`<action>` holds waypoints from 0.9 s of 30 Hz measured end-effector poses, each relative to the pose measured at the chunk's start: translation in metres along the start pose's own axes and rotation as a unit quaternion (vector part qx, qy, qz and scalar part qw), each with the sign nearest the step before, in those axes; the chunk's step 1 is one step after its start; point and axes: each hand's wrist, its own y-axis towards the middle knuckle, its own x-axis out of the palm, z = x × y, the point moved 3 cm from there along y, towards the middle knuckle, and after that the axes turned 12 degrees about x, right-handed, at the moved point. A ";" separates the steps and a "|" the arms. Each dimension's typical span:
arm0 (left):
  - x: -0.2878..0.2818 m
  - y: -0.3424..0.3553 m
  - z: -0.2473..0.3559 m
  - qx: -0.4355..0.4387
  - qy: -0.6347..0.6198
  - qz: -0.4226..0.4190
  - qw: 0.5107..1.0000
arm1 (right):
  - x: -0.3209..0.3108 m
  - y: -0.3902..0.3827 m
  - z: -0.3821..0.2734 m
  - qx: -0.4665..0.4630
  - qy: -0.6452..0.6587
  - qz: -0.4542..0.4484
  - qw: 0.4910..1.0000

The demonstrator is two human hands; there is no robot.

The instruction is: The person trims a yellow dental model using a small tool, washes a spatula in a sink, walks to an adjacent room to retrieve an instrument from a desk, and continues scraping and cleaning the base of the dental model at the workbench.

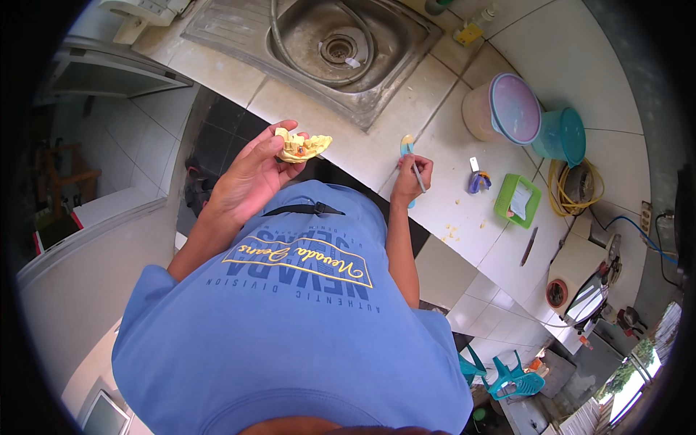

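My left hand (254, 174) holds a pale yellow plaster dental model (303, 145) between thumb and fingers, with a small orange-red patch on it. To its right, at the counter's edge, my right hand (413, 180) has its fingers closed round a slim grey metal tool (418, 176). The tool's upper end meets a light blue flat piece (406, 146) with tan material on its end; how far that piece continues under the hand is hidden. Beside the right hand lie a small blue-and-yellow object (479, 182) and scattered yellow crumbs (453, 232).
Ahead is a steel sink (217, 36) with a hose (366, 65). At right stand two lidded tubs (515, 105) (564, 134), a green basket (528, 199), a coiled yellow hose (602, 190), a machine (573, 268) and a dark blade-like tool (529, 246). Teal stools (507, 377) are lower right.
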 end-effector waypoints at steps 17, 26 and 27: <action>0.000 0.002 -0.008 -0.006 -0.001 -0.042 0.999 | 0.000 0.003 0.009 -0.003 0.010 -0.028 1.000; 0.048 0.006 0.012 0.061 0.052 -0.116 0.990 | -0.019 -0.028 -0.110 0.008 0.219 -0.200 0.955; 0.056 0.006 0.016 0.074 0.057 -0.142 0.986 | -0.020 -0.040 -0.140 -0.022 0.240 -0.239 0.941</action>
